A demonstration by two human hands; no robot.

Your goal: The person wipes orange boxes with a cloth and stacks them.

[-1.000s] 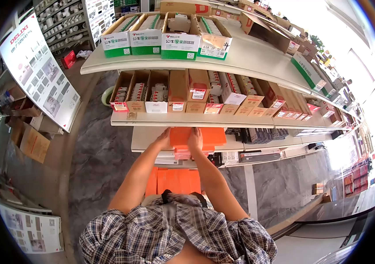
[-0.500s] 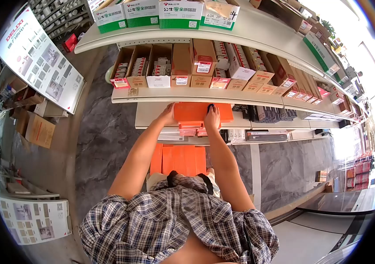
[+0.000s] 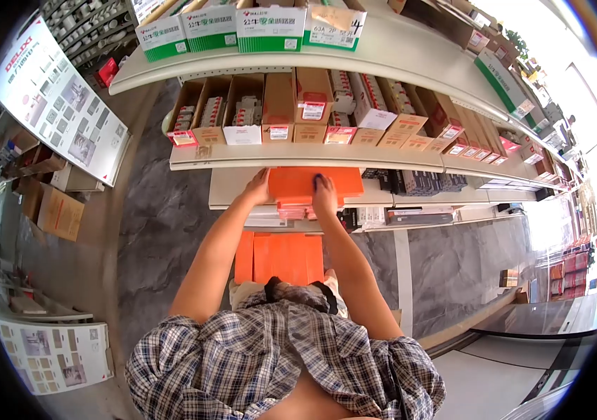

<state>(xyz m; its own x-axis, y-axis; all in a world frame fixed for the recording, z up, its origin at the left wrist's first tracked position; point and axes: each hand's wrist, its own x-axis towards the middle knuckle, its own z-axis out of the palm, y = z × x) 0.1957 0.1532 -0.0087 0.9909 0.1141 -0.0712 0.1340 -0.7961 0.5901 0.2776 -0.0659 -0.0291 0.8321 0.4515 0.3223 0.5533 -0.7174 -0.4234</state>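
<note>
An orange box (image 3: 290,183) lies on the lower shelf, on top of smaller orange-red packs (image 3: 294,211). At its left end is my left hand (image 3: 259,187), fingers closed against the side. On the box's front and top, right of its middle, my right hand (image 3: 324,197) is closed around a small dark blue-black object (image 3: 318,180), whose kind I cannot make out. More orange boxes (image 3: 281,256) are below, between the shelf and my body.
Above, a shelf holds open cartons (image 3: 244,115) of small white devices. White-and-green boxes (image 3: 272,28) stand on the top shelf (image 3: 382,59), which juts toward me. Dark packs (image 3: 424,182) lie right of the orange box. A display board (image 3: 67,105) leans at left.
My view has shifted slightly, so the shelves sit lower and further left. My right hand with the dark object has moved a little left along the orange box; my left hand stays at its end.
</note>
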